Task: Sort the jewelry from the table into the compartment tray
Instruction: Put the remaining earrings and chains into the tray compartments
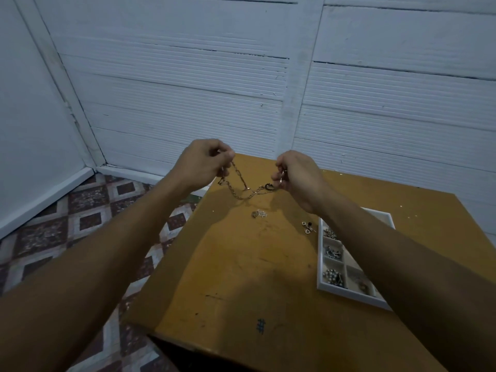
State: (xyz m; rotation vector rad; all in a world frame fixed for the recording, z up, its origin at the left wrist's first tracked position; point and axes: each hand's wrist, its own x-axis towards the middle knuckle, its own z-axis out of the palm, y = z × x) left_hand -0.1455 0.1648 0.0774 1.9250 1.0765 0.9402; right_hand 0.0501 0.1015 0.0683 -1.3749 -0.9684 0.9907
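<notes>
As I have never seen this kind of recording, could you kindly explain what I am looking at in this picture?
There is no machine here. A person works with bare hands, and the single picture comes from a camera worn on their head, looking forward and down, so the two arms reaching in are their own. The left hand and the right hand each hold part of a gold-coloured chain, which hangs slack between them above the table. On the table lie a small silvery heap and a few small pieces, next to a white tray whose compartments already hold jewelry.
</notes>
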